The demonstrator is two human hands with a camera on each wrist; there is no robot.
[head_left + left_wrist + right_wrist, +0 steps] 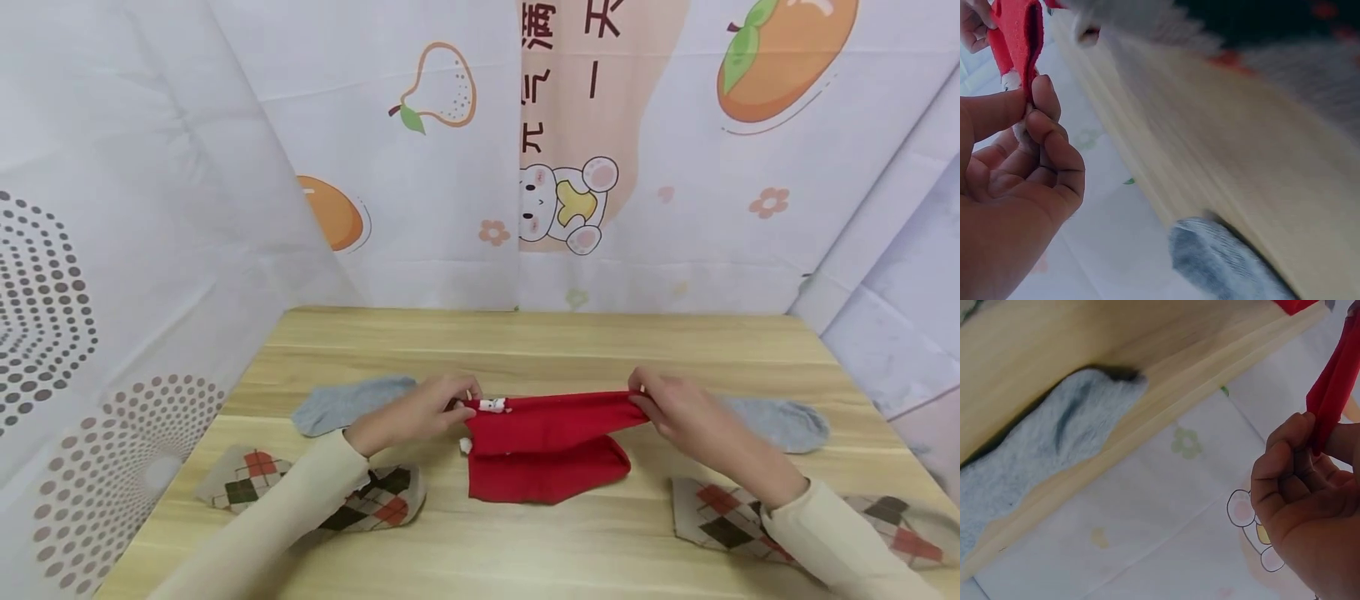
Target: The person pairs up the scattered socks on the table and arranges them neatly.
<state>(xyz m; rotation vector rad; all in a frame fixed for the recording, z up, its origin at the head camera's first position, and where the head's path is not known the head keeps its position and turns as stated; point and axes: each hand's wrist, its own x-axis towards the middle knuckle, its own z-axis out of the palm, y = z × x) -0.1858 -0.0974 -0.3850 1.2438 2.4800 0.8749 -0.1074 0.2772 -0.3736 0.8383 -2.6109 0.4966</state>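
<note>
From where I sit, the printed cloth (420, 267) fills the far side, and in front of it spreads the wooden table (540, 550) where the sock work is only partly done, as I judge it. A pale left sleeve (300, 500) and right sleeve (840, 542) reach in from the near side, each crossing a diamond-patterned sock: the left patterned sock (386, 500) and the right patterned sock (723, 517) lie well apart. Farther back lie a left gray sock (345, 404) and a right gray sock (780, 422), also well apart, so I count those four as not brought together. In the middle, between the patterned socks, a lower red sock (551, 483) lies on the table, and above it a raised red sock (558, 417) spans sideways between my two hands; I cannot tell whether the red ones touch. My left hand (431, 407) pinches the raised sock's left end, beside a small white patch (493, 406), and my right hand (678, 408) pinches its right end. Picking it up is done; setting it down and letting go are left.
</note>
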